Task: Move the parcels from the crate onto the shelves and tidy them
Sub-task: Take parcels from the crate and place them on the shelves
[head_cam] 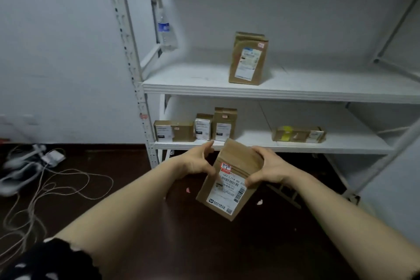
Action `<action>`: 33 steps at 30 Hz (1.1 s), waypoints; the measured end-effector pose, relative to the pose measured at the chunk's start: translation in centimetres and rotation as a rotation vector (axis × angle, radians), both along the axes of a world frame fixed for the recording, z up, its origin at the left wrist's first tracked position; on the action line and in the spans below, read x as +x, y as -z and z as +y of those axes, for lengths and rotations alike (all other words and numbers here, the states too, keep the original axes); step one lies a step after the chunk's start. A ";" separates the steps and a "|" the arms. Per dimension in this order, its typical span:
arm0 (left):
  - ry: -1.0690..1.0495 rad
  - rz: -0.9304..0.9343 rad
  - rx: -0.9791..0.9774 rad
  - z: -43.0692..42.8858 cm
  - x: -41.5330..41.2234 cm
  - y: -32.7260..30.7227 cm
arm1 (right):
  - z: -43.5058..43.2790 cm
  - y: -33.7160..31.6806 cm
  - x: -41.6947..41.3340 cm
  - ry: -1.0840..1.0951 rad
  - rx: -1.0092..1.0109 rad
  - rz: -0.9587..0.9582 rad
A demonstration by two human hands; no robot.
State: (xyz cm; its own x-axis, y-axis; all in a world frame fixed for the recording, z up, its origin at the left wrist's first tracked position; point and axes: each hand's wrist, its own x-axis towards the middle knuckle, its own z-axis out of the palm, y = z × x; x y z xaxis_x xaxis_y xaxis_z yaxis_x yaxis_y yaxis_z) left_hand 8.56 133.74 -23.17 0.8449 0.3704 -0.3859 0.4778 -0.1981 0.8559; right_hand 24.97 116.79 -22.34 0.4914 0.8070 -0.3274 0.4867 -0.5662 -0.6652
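Head view: both hands are on a brown paper parcel [229,179], held tilted in mid-air over the dark floor [159,223] with its white shipping label facing up. The left hand [197,161] curls its fingers [204,150] round the parcel's upper left edge. The right hand [270,167] clamps the opposite edge, thumb lying across the label, its other fingers wrapped behind and mostly hidden. A two-sided grip, nothing spread.

Progress, as I judge it: well under way, not finished. Just beyond the fingertips runs the lower shelf [318,146], and it carries four parcels. A flat box [173,130] sits off past the left fingers, then a small packet [203,127] and an upright packet [224,124] side by side straight ahead of them. A long flat parcel [298,134] lies apart, out beyond the right fingers. High above both hands, the upper shelf [295,93] holds one tall parcel [248,59], standing alone.

The count: six parcels in sight, five shelved and one in hand. Two shelf boards show plainly. The crate is out of frame, so how many wait inside I cannot tell. The shelved ones look loosely spaced and mixed in orientation, so tidying probably remains.

Also here: one water bottle [166,32] hanging by the rack post, and a tangle of cables [56,179] far left of the hands.
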 end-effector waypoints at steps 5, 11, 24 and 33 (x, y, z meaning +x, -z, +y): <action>-0.095 -0.004 -0.039 6.8 -2.0 2.4 | 8.7 2.4 -1.4 -0.053 -0.056 -0.031; -0.156 -0.033 -0.064 9.5 -1.9 4.5 | 14.1 4.5 -0.7 -0.115 -0.117 -0.057; -0.387 -0.017 -0.072 9.8 3.8 5.5 | 17.7 4.9 6.3 -0.180 -0.151 0.074; -0.468 -0.014 -0.068 9.7 6.9 3.7 | 18.6 3.6 10.3 -0.276 -0.112 0.143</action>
